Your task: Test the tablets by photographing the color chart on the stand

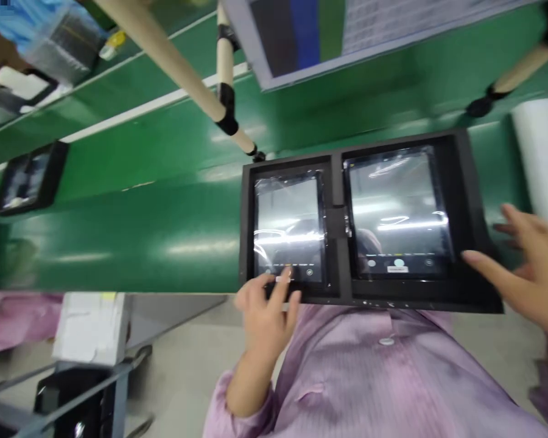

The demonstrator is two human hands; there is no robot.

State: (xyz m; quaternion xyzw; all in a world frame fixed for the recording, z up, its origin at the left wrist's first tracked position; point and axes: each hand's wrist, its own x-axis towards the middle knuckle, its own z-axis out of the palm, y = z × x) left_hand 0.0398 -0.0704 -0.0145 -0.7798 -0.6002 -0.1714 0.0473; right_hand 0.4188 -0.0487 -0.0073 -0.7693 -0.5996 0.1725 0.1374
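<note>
In front of me a black two-compartment tray lies on the green bench, its near side at the bench edge. Each compartment holds a tablet with a lit screen and glossy film over it: the left tablet and the right tablet. My left hand is over the lower edge of the left tablet, one finger at the bottom of its screen and the fingers apart. Beside the tray's right end, my right hand is spread, with its thumb near the rim; it holds nothing.
Beige pipes with black joints rise behind the tray, near a board with a printed sheet. Another black tray sits far left on the green bench. A white roll stands at right. A cart is lower left.
</note>
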